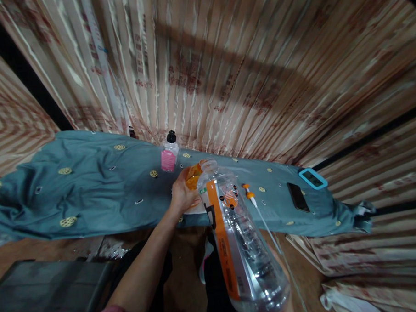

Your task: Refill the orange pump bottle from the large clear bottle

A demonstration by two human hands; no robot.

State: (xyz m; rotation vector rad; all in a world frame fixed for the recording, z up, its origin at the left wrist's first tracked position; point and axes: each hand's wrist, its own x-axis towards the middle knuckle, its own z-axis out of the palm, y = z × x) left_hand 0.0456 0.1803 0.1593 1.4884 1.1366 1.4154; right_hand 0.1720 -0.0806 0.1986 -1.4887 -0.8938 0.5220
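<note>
My left hand (182, 192) is closed around an orange bottle (193, 176), most of which the fingers and the large bottle hide. In front of it, a large clear plastic bottle (246, 246) with an orange and grey label is tilted, its open neck up and away beside the orange bottle. My right hand (289, 303) grips the large bottle near its base; only bits of the hand show past the bottle's edges. A pump head (250, 193), orange and white with a long thin tube, lies on the cloth to the right.
A blue-green patterned cloth (102, 193) covers the long table. On it stand a small bottle with a pink label and black cap (169, 154), a dark phone (298, 197) and a blue-framed device (313, 178). A patterned curtain (204, 73) hangs behind. A dark box (48, 291) sits lower left.
</note>
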